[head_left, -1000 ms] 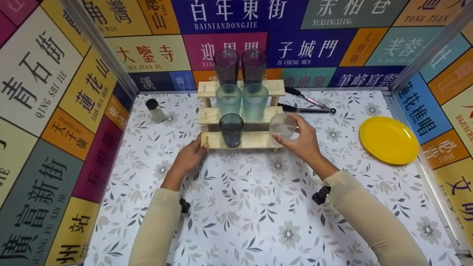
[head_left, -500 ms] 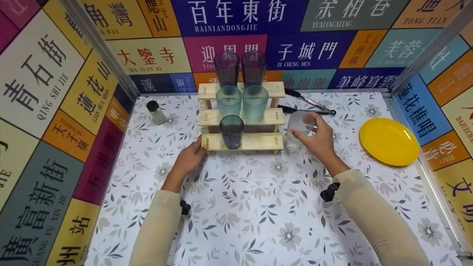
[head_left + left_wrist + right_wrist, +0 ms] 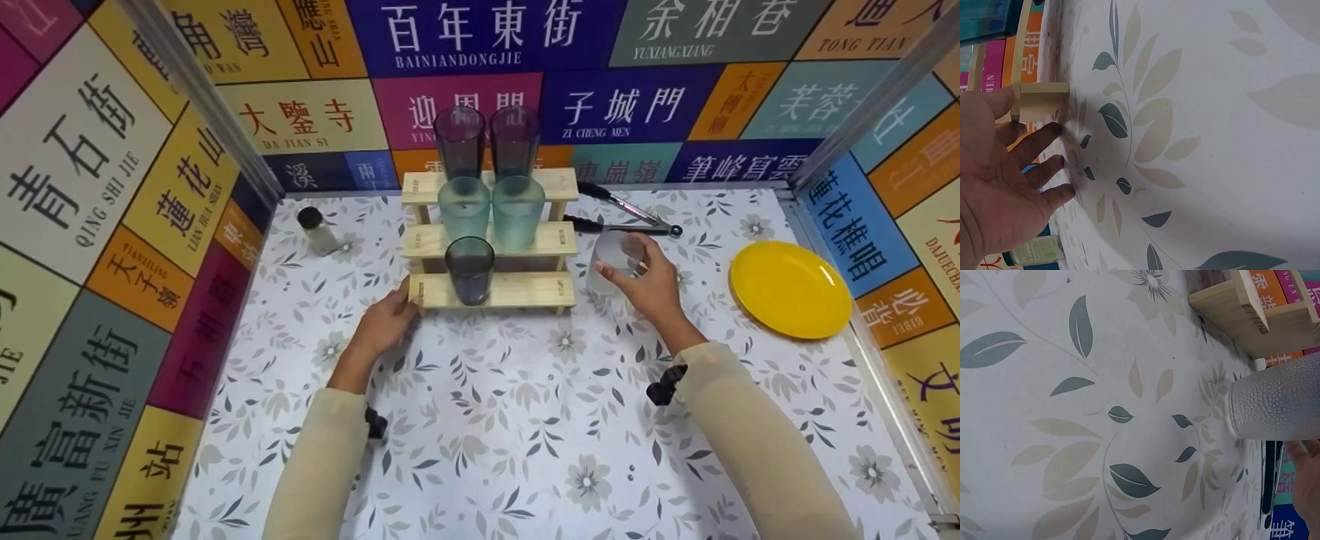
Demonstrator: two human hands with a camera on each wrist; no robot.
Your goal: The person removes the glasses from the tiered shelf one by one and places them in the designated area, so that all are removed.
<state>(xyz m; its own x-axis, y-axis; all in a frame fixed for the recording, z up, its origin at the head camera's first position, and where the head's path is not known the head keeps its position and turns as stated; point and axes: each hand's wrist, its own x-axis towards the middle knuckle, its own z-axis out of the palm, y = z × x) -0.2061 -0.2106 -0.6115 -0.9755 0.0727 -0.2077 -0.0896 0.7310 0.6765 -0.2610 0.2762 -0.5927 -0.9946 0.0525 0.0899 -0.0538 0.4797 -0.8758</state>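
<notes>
The left hand (image 3: pixel 388 322) is pinching the left end of the three-tier wooden rack (image 3: pixel 525 291); the right hand (image 3: pixel 654 279) is gripping a clear textured tumbler (image 3: pixel 610 251) just right of it; five tinted tumblers (image 3: pixel 470 274) are standing on its tiers, seemingly leaving only one off.

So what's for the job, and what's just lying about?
Job, probably: textured clear tumbler, three-tier wooden rack, smoky tumbler, two green tumblers, two dark top-tier tumblers.
Lying about, it seems: yellow plate, black-handled tongs, black-capped bottle.
</notes>
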